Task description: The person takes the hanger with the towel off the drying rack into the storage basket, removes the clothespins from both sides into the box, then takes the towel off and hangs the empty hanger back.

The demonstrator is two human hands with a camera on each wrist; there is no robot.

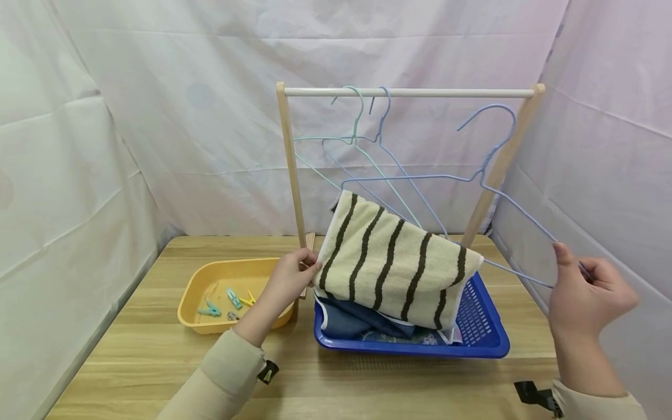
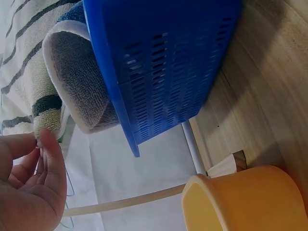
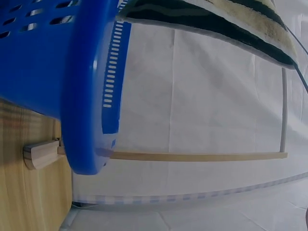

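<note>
A cream towel with dark wavy stripes point(image 1: 391, 256) hangs folded over the lower bar of a blue wire hanger point(image 1: 409, 177), above the blue basket. My left hand point(image 1: 295, 271) pinches the towel's left edge between thumb and fingers; the left wrist view shows this pinch up close. On the right, my right hand point(image 1: 590, 297) grips the hanger by its right corner, with the hook pointing up. In the right wrist view the towel's edge point(image 3: 216, 29) shows, but that hand is almost wholly out of frame.
The blue basket point(image 1: 483, 350) holds dark blue and other cloths. Behind it a wooden rack with a white rod point(image 1: 436, 93) carries a green hanger point(image 1: 359, 119) and another blue hanger point(image 1: 388, 111). A yellow tray point(image 1: 196, 280) with several clothespins stands at left.
</note>
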